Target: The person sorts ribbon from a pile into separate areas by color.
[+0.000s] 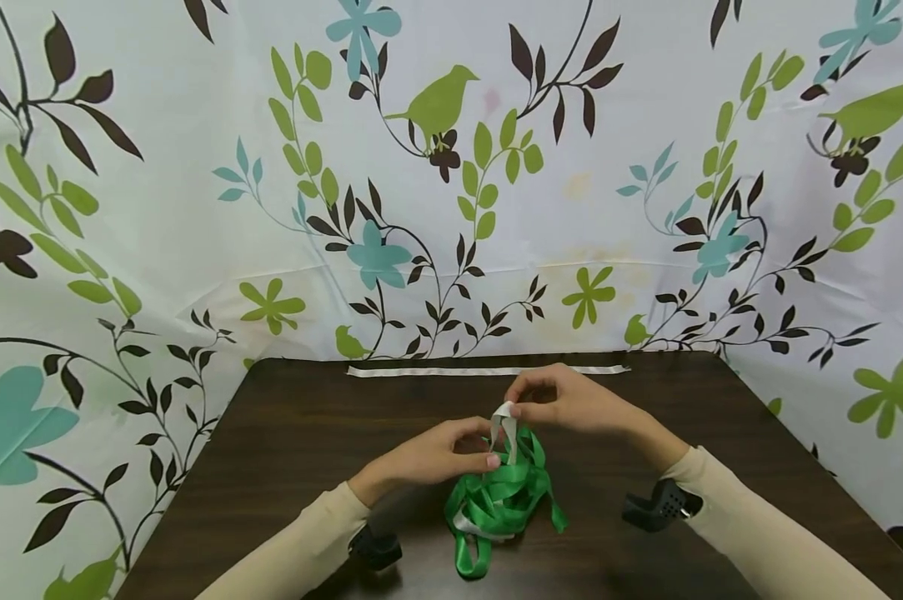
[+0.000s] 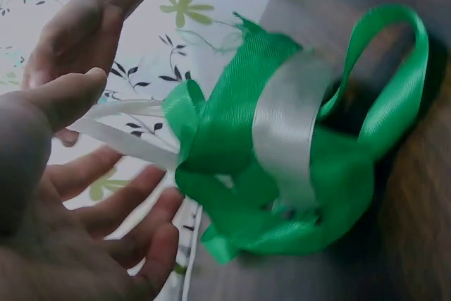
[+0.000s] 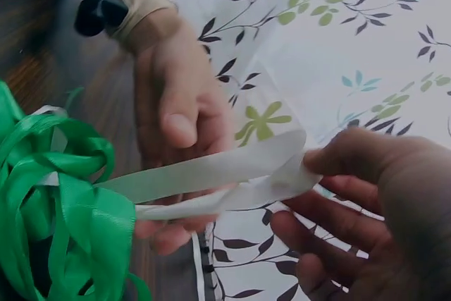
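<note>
A tangled heap of green satin ribbon (image 1: pixel 509 498) lies on the dark table, with white ribbon mixed in. My right hand (image 1: pixel 564 402) pinches a white ribbon (image 3: pixel 187 176) by its folded end, between thumb and index finger. The ribbon stretches in a loop from that grip down into the green tangle. Beside the loop, my left hand (image 1: pixel 438 454) hovers with its fingers loosely spread. In the left wrist view the left fingers (image 2: pixel 151 188) are relaxed, close to the white strands and the green ribbon, pinching nothing.
Along the far edge of the dark wooden table (image 1: pixel 308 467) runs a flat white strip (image 1: pixel 451 372). A patterned curtain (image 1: pixel 196 208) with birds and leaves hangs behind and at both sides. Black devices are strapped to both wrists.
</note>
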Action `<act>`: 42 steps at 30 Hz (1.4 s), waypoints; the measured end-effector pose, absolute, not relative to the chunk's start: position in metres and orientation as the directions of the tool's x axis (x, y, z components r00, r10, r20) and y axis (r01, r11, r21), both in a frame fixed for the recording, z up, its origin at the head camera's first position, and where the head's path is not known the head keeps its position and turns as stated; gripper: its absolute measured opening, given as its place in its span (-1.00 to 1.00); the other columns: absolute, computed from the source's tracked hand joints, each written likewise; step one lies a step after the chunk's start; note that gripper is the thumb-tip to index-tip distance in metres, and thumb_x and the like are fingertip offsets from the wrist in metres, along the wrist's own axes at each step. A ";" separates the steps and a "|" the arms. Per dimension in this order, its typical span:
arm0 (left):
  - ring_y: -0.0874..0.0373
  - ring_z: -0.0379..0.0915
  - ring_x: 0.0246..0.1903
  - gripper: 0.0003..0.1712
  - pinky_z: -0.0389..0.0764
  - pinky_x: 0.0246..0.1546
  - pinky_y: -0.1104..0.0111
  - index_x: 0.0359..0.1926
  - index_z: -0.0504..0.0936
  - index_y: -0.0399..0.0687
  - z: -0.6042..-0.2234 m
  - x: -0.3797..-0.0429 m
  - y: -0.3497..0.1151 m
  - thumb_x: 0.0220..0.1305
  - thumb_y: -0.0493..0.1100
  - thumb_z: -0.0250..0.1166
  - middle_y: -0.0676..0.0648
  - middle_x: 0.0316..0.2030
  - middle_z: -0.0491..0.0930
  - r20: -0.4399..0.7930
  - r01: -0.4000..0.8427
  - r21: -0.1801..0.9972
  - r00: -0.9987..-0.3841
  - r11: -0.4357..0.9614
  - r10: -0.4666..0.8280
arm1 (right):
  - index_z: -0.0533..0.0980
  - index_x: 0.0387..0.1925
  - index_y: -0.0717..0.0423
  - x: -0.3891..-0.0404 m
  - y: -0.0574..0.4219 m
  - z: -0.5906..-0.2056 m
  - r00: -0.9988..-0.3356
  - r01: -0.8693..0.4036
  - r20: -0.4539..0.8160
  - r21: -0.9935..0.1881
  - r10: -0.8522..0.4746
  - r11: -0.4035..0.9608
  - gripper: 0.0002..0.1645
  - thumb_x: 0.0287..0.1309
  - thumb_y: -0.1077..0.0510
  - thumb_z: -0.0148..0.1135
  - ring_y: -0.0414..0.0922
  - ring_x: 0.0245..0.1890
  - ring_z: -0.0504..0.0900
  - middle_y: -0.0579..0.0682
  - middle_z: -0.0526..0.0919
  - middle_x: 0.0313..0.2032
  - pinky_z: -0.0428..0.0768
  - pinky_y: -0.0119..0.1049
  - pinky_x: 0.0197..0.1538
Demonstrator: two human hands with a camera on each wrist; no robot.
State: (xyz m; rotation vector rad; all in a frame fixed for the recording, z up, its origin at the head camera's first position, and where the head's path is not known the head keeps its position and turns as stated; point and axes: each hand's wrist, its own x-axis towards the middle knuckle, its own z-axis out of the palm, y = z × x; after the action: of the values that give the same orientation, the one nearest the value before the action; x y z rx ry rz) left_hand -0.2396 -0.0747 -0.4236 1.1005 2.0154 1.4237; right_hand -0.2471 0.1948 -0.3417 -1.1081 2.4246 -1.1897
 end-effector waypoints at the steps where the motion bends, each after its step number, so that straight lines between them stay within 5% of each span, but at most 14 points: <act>1: 0.07 0.50 0.16 -0.55 0.52 0.09 0.25 0.30 0.51 -0.01 -0.424 -0.240 -0.074 0.52 0.03 0.22 -0.17 0.22 0.51 0.093 0.338 0.931 -0.582 0.136 0.807 | 0.67 -0.10 -0.13 -0.247 0.196 -0.340 -0.685 -0.527 0.126 -0.766 -0.718 0.368 -0.89 0.44 0.04 0.27 0.04 -0.19 0.61 -0.10 0.69 -0.14 0.61 -0.11 -0.18; 6: 0.12 0.56 -0.12 -0.69 0.59 -0.06 0.14 0.11 0.65 -0.06 -0.418 -0.239 -0.078 0.48 -0.03 0.29 -0.09 -0.02 0.65 0.109 0.305 0.947 -0.599 0.100 0.793 | 0.68 -0.07 -0.05 -0.246 0.203 -0.332 -0.669 -0.484 0.142 -0.828 -0.729 0.282 -0.87 0.43 0.13 0.27 0.11 -0.07 0.61 0.00 0.69 -0.06 0.62 -0.01 -0.08; 14: -0.05 0.53 -0.08 -0.80 0.55 -0.04 0.08 -0.04 0.65 -0.17 -0.400 -0.238 -0.101 0.49 -0.12 0.26 -0.29 -0.10 0.64 0.159 0.261 0.965 -0.568 -0.007 0.807 | 0.62 -0.10 0.20 -0.241 0.217 -0.321 -0.642 -0.391 0.168 -0.911 -0.748 0.131 -0.88 0.43 0.27 0.22 0.15 -0.01 0.64 0.22 0.70 -0.09 0.62 -0.02 -0.03; 19: -0.13 0.53 -0.14 -0.77 0.55 -0.10 0.11 -0.07 0.62 -0.24 -0.380 -0.237 -0.120 0.54 -0.13 0.21 -0.28 -0.20 0.64 0.190 0.289 0.957 -0.607 -0.009 0.772 | 0.57 -0.12 0.33 -0.241 0.226 -0.314 -0.611 -0.362 0.214 -0.932 -0.762 0.029 -0.90 0.41 0.37 0.17 0.16 -0.13 0.66 0.30 0.69 -0.19 0.62 0.00 -0.05; 27: -0.16 0.53 -0.18 -0.75 0.56 -0.12 0.12 -0.13 0.65 -0.19 -0.350 -0.239 -0.149 0.54 -0.08 0.20 -0.24 -0.27 0.63 0.202 0.372 0.922 -0.698 0.107 0.687 | 0.59 -0.14 0.20 -0.236 0.243 -0.307 -0.657 -0.434 0.218 -0.892 -0.721 0.126 -0.89 0.34 0.37 0.25 -0.02 -0.33 0.52 0.10 0.60 -0.35 0.55 -0.13 -0.28; 42: -0.08 0.43 -0.14 -0.80 0.40 -0.06 0.12 -0.27 0.69 -0.05 -0.330 -0.258 -0.183 0.47 -0.06 0.29 -0.15 -0.30 0.61 0.260 0.439 0.871 -0.792 0.220 0.553 | 0.58 -0.09 0.15 -0.226 0.286 -0.303 -0.690 -0.443 0.165 -0.866 -0.704 0.232 -0.78 0.25 0.40 0.30 0.00 -0.34 0.56 0.15 0.68 -0.32 0.58 -0.10 -0.26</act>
State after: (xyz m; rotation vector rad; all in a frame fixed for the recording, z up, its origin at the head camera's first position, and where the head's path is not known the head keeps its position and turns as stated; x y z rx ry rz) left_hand -0.2585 -0.1832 -0.3295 0.9681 2.3686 1.6334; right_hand -0.2261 0.2855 -0.3027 -1.0766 2.2463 -1.4419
